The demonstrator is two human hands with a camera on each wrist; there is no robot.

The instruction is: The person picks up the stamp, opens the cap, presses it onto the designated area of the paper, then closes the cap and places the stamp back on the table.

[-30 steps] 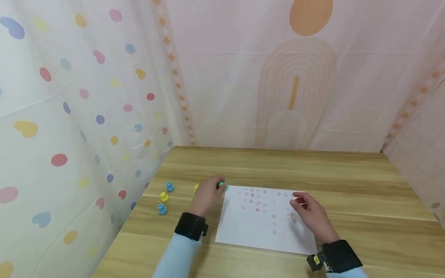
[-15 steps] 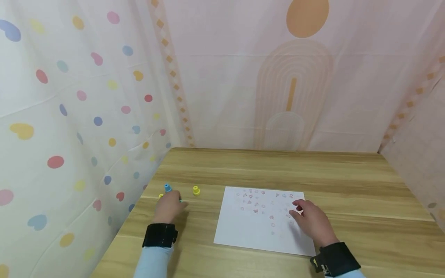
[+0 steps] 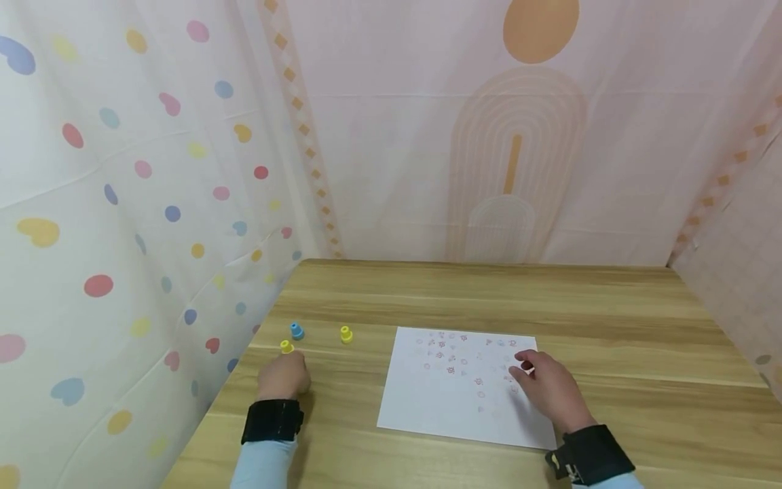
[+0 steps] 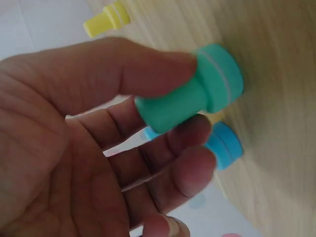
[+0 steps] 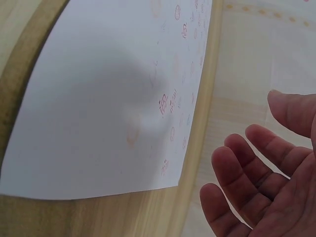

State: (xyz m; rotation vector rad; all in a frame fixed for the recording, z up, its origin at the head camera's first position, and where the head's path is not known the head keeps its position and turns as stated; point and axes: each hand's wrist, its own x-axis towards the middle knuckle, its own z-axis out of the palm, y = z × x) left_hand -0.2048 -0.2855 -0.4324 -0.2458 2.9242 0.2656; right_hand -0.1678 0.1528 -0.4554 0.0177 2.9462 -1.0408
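— How far along does the stamping look?

— The left hand (image 4: 84, 163) pinches a green stamp (image 4: 190, 96) between thumb and fingers at the table's left edge. The right hand (image 3: 546, 387) lies with relaxed fingers on the paper (image 3: 446, 401), whose far half carries marks while the near half is blank.

— Room to move?

— A yellow stamp (image 3: 286, 346), a blue one (image 3: 296, 331) and another yellow (image 3: 345, 334) crowd the left; the table (image 3: 489, 292) beyond lies bare.

- Green stamp (image 4: 190, 96): small plastic peg with a narrow stem and a wider round cap, lying tilted between the left hand's (image 4: 74, 148) thumb and fingers.
- Paper sheet (image 3: 446, 401): white, flat on the surface, scattered with small red and blue stamp marks, mostly across its far half.
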